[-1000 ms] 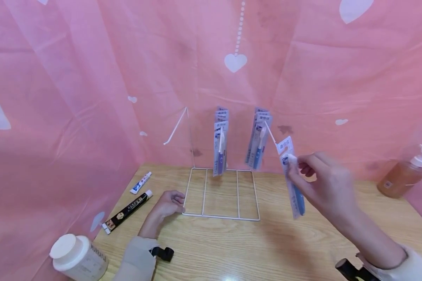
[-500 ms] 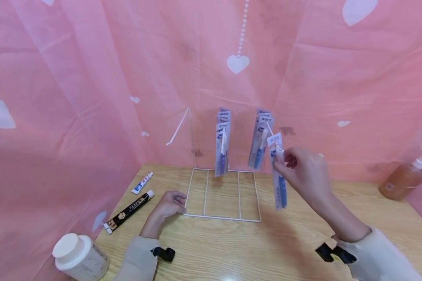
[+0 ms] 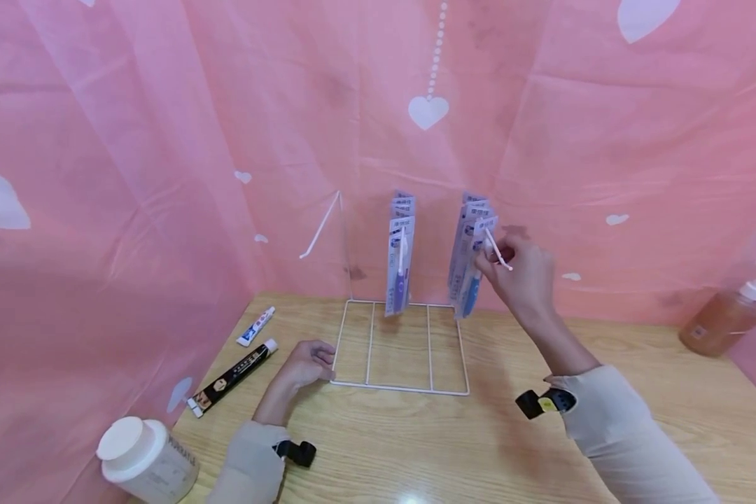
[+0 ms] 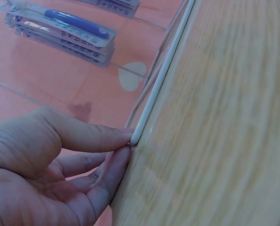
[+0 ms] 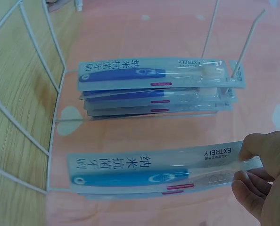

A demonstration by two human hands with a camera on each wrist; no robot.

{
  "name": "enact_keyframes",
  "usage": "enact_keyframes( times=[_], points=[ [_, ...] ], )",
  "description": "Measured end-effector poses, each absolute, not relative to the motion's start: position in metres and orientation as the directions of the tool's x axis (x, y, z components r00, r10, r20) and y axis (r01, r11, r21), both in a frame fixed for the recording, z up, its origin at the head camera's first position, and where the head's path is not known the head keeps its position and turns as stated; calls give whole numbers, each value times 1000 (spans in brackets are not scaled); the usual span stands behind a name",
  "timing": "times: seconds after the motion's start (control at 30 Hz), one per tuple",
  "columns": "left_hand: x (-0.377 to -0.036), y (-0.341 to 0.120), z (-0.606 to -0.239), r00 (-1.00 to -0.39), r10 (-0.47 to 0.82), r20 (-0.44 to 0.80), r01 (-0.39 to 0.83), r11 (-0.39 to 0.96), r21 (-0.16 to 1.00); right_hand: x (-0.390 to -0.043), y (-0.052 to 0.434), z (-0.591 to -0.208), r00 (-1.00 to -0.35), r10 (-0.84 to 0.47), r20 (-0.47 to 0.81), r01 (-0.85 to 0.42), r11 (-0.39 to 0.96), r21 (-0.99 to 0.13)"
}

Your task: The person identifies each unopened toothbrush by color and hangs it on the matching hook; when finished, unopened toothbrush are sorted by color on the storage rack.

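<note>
Wooden tabletop [image 3: 416, 448], pink heart-print sheeting behind. Near left: white-lidded jar [image 3: 146, 458], lid on, contents not visible. Left hand [image 3: 302, 364] rests at the front-left corner of the white wire rack [image 3: 398, 383]; thumb and forefinger pinch the corner rod in the left wrist view, apparently to steady it. Beyond it lie a black tube [image 3: 232, 378] and a white tube [image 3: 255, 326], flat on the wood. Right hand [image 3: 521, 276] pinches the top of a packaged toothbrush [image 5: 154, 172] at the right hook [image 3: 498, 250], against the packs already hanging. Judged step: hanging this pack; next calls for threading its hole onto the prong. Far right: pump bottle [image 3: 724, 315], amber liquid inside.
</note>
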State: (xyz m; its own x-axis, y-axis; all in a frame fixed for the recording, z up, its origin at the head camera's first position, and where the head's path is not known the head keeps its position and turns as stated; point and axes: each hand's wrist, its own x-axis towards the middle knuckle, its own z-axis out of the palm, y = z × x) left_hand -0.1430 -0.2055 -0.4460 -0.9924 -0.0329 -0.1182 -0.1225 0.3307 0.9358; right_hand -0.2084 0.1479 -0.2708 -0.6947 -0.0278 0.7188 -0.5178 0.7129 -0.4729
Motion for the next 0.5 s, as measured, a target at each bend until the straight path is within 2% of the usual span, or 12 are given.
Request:
enact_keyframes(
  times=[0.2, 0.43, 0.5],
  points=[
    [-145, -205, -445, -991, -45, -124, -133, 343, 930, -217, 142, -276, -721, 32, 692, -490, 683, -542],
    [-144, -205, -446, -990, -46, -136, -144, 355, 924, -221, 136, -280, -684, 48, 728, -514, 677, -527],
    [-143, -205, -446, -990, -42, -138, -144, 364, 920, -219, 136, -281, -693, 32, 720, -520, 669, -531]
  ],
)
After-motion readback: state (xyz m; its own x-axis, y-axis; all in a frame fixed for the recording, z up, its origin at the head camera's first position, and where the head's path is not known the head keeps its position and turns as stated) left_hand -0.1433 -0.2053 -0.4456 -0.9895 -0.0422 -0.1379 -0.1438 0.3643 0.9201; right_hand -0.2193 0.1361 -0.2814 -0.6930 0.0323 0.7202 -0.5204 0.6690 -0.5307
